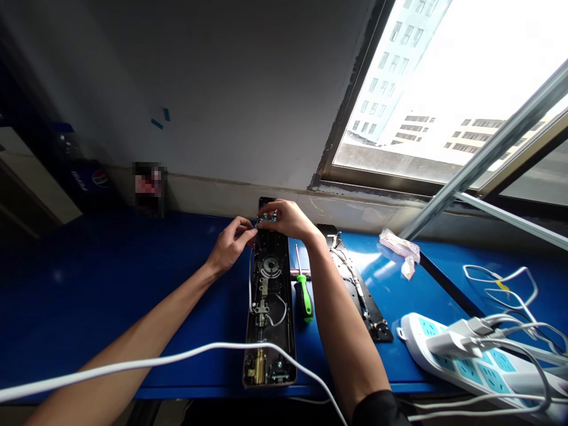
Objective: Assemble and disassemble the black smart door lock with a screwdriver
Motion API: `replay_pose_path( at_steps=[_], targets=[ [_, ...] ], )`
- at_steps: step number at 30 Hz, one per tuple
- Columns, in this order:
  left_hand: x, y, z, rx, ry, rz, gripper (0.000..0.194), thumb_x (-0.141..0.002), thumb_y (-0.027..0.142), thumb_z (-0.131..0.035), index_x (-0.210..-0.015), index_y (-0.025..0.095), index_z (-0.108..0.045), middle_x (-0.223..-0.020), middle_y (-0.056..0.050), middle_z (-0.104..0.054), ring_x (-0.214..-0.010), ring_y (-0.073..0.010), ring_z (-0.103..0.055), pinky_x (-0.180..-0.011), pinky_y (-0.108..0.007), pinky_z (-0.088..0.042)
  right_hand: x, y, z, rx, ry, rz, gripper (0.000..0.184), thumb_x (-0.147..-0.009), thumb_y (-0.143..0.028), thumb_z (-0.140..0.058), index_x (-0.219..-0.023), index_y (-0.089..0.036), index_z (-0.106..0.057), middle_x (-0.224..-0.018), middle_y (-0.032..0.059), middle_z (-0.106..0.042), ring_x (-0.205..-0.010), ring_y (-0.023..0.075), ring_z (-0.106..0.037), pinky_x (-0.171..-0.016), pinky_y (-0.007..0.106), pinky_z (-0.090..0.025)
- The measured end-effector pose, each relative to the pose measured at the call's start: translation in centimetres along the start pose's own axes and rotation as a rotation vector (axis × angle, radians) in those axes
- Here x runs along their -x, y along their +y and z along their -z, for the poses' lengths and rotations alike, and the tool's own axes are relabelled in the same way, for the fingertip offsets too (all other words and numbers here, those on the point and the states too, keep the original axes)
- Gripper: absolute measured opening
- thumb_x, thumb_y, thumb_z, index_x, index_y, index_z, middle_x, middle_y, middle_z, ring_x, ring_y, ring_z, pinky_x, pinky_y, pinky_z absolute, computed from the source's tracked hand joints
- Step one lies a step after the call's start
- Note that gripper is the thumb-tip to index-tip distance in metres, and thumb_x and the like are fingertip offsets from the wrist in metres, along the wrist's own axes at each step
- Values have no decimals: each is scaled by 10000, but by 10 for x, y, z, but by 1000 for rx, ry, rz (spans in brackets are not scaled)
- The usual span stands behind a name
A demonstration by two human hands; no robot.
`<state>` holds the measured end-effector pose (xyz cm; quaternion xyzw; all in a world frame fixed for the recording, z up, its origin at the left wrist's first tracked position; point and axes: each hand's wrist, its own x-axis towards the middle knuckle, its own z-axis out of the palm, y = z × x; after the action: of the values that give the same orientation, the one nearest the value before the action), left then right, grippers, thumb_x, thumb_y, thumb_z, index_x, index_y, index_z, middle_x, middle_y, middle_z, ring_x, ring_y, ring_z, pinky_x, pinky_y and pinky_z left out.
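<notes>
An opened long black door lock housing (290, 331) lies lengthwise in front of me, with metal linkages, a round disc and a brass cylinder (260, 368) inside. Over its far end, my right hand (286, 220) is closed on a small circuit board (268, 216), its fingers partly covering the board. My left hand (231, 244) pinches at the housing's far left edge, close to the right fingertips; what it holds is too small to make out. A white wire (250, 281) runs along the housing's left side. Right of the housing lies a green and black screwdriver (304, 299).
A black panel (355, 284) with wiring lies beyond my right forearm. A white power strip (465, 361) with plugged-in cables stands at the right, near a small plastic bag (400, 245). One white cable (186, 354) crosses the foreground. A Pepsi bottle (89, 177) stands at the left.
</notes>
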<state>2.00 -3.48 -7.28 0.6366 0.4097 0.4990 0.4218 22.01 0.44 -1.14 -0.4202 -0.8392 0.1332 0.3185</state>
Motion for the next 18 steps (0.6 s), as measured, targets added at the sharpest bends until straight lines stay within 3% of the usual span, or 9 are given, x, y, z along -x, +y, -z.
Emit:
replay_pose_path(
  at_steps=[5,8,12,15,18],
  targets=[
    [2,5,-1,-44,8,-3,366,-786,471,-771,-972,217,-586,-919,-18,-699,-805,-226,-717,-759,-352,-572,-1,-7,-1,-1,63,-58,362,-795,-479,-821,-1003,-212,-694,-835,-22,-658,-738,121,-551,-671,249,-375],
    [1,3,-2,-78,67,19,366,-749,403,-788,-960,222,-550,-916,-14,-708,-786,-221,-729,-772,-351,-559,-1,-10,-1,2,40,-72,321,-777,-475,-832,-883,-207,-690,-810,-17,-668,-723,120,-556,-662,249,-374],
    [0,-2,-2,18,76,49,407,-772,378,-773,-1016,249,-474,-861,7,-713,-752,-219,-737,-755,-351,-573,-1,-11,3,-2,10,-74,217,-828,-404,-792,-885,-203,-736,-798,-16,-690,-686,106,-538,-667,246,-386],
    [1,-1,-2,-18,61,44,344,-837,377,-705,-1103,260,-521,-858,10,-690,-725,-216,-724,-724,-353,-575,1,-11,12,0,-6,-83,174,-853,-364,-766,-906,-199,-759,-803,-9,-708,-686,104,-538,-672,243,-397],
    [5,4,-3,-219,127,-61,245,-874,372,-654,-1081,243,-626,-913,-20,-634,-811,-224,-690,-764,-369,-565,6,-9,23,21,-36,-120,154,-833,-314,-774,-934,-198,-774,-777,-8,-709,-673,107,-539,-656,247,-396]
  ],
)
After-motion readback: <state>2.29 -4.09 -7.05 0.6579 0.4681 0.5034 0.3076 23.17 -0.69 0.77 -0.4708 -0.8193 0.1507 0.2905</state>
